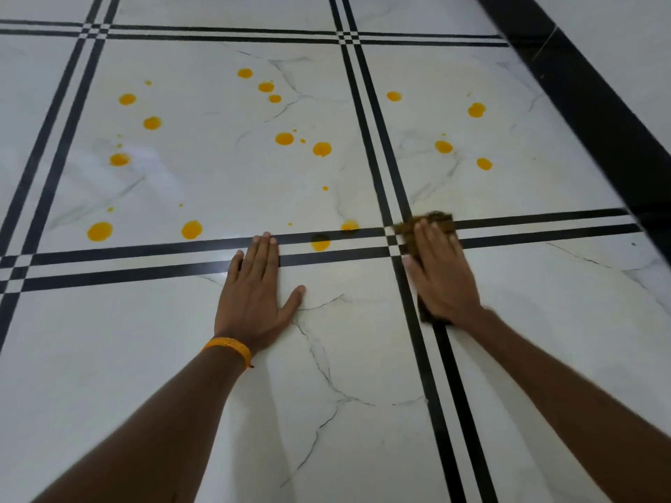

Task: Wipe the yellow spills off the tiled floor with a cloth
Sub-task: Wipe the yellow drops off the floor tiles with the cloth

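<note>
Several round yellow spills (pixel 284 139) dot the white marble tiled floor (pixel 203 176), spread from left to right across two tiles. The nearest spill (pixel 320 244) lies on the black stripe between my hands, and a fainter smeared one (pixel 349 225) sits just above it. My right hand (pixel 441 274) presses flat on a dark brown cloth (pixel 435 218) at the crossing of the black stripes; the cloth shows beyond my fingertips and under my wrist. My left hand (pixel 256 288) lies flat on the floor with fingers spread, holding nothing. It wears an orange wristband (pixel 229 347).
Double black stripes (pixel 145 257) divide the tiles into a grid. A wide black border (pixel 581 88) runs diagonally along the right side, with a pale wall surface beyond it.
</note>
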Tool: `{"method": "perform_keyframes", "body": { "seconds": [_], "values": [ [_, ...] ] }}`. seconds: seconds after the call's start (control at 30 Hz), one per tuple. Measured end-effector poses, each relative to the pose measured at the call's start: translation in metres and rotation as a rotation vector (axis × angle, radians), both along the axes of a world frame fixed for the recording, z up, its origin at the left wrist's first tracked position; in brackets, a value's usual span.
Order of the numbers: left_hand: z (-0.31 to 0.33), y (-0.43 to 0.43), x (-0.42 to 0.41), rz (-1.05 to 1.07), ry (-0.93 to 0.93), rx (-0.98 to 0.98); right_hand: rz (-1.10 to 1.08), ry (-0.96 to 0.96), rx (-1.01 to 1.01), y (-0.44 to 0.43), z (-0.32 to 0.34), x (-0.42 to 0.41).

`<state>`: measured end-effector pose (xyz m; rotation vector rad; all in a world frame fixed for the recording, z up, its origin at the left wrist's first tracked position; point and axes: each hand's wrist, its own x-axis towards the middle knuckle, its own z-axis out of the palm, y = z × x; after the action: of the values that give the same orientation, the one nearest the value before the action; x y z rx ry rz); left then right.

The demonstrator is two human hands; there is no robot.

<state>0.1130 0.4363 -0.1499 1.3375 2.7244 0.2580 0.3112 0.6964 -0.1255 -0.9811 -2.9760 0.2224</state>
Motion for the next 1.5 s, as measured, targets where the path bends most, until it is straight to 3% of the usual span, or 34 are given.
{"method": "perform_keyframes", "body": {
  "seconds": [0.07,0.13,0.27,0.33,0.4,0.47,0.53,0.6,0.7,0.8,0.9,0.97,1.03,1.1,1.17,1.27,1.37,1.5],
  "values": [
    [-0.002,-0.004,-0.001,0.005,-0.003,-0.002,-0.178,0.001,0.010,0.019,-0.001,-0.045],
    [-0.004,-0.007,-0.001,0.004,-0.004,0.001,-0.221,0.006,0.008,0.002,0.001,-0.093],
    [-0.004,-0.006,0.000,0.000,-0.016,0.027,0.137,0.002,-0.028,-0.043,-0.002,-0.074],
    [-0.003,-0.003,0.003,0.000,-0.028,0.037,0.183,-0.005,-0.018,-0.032,-0.001,-0.038],
    [-0.003,-0.001,0.005,0.003,-0.042,0.057,0.035,-0.002,-0.007,-0.001,-0.001,-0.034],
    [-0.004,-0.002,0.003,0.002,-0.043,0.056,-0.168,0.011,-0.016,0.021,0.002,-0.069],
    [-0.003,-0.003,0.002,0.002,-0.039,0.049,-0.230,0.021,-0.016,0.008,0.007,-0.115],
    [-0.003,-0.004,0.002,0.002,-0.028,0.051,-0.060,0.025,-0.029,-0.029,0.006,-0.134],
    [-0.003,-0.003,0.005,-0.011,-0.014,0.042,0.256,0.021,-0.068,-0.075,-0.002,-0.077],
    [-0.003,0.000,0.005,-0.002,-0.022,0.057,0.139,0.035,-0.076,-0.048,-0.004,-0.054],
    [-0.005,-0.002,0.002,0.001,-0.022,0.039,-0.067,0.033,-0.058,-0.035,-0.001,-0.113],
    [-0.005,-0.006,0.000,0.009,-0.027,0.043,0.031,0.009,-0.039,-0.064,-0.004,-0.132],
    [-0.003,-0.005,0.000,0.001,-0.046,0.057,0.259,0.002,-0.026,-0.090,-0.005,-0.102],
    [0.000,-0.006,0.002,-0.008,-0.071,0.076,0.341,0.002,-0.054,-0.086,-0.003,-0.061],
    [0.003,-0.014,0.004,0.016,-0.072,0.094,0.194,0.029,-0.047,-0.064,0.001,-0.058],
    [0.004,-0.028,0.002,0.104,-0.020,0.089,0.008,0.049,-0.054,-0.060,0.004,-0.128],
    [0.000,-0.023,0.002,0.083,-0.010,0.059,0.170,0.047,-0.021,-0.100,0.001,-0.170],
    [0.000,-0.028,0.002,0.078,-0.032,0.059,0.522,0.001,-0.028,-0.118,-0.001,-0.098]
  ]
}}
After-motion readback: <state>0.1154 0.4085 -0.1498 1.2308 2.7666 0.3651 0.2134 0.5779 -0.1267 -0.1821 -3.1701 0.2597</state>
